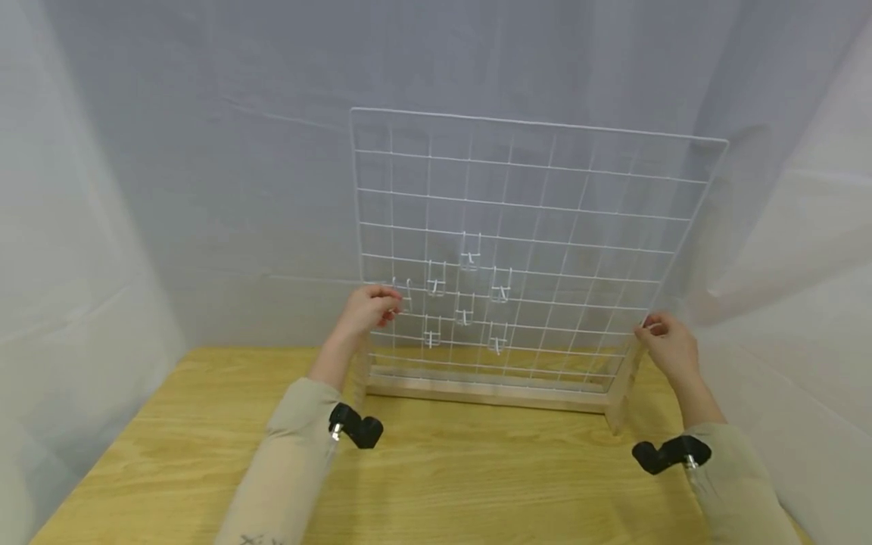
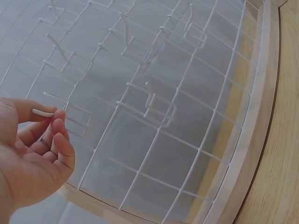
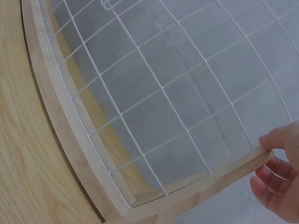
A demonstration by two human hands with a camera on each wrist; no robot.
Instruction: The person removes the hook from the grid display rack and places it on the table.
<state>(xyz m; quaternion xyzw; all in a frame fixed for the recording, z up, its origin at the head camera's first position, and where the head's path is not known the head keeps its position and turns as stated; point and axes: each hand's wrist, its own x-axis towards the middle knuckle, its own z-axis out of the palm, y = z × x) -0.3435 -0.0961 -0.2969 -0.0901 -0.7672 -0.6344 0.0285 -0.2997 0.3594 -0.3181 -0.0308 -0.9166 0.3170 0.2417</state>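
Observation:
A white wire grid panel (image 1: 470, 160) stands upright in a pale wooden stand (image 1: 484, 392). At its left side my left hand (image 1: 366, 309) pinches the prong of a white wire hook (image 2: 42, 113) between thumb and fingers. That hook's square frame lies against the grid wires; whether it is fully latched I cannot tell. Several similar hooks hang on the grid, among them a top one (image 1: 470, 259) and a lower right one (image 1: 497, 344). My right hand (image 1: 671, 348) grips the upper end of the stand's right side piece (image 3: 224, 179) between thumb and fingers.
The stand rests on a wood-grain table (image 1: 477, 477). Pale grey sheeting (image 1: 204, 189) hangs behind the grid and along both sides. Black wrist mounts (image 1: 356, 426) sit on both sleeves.

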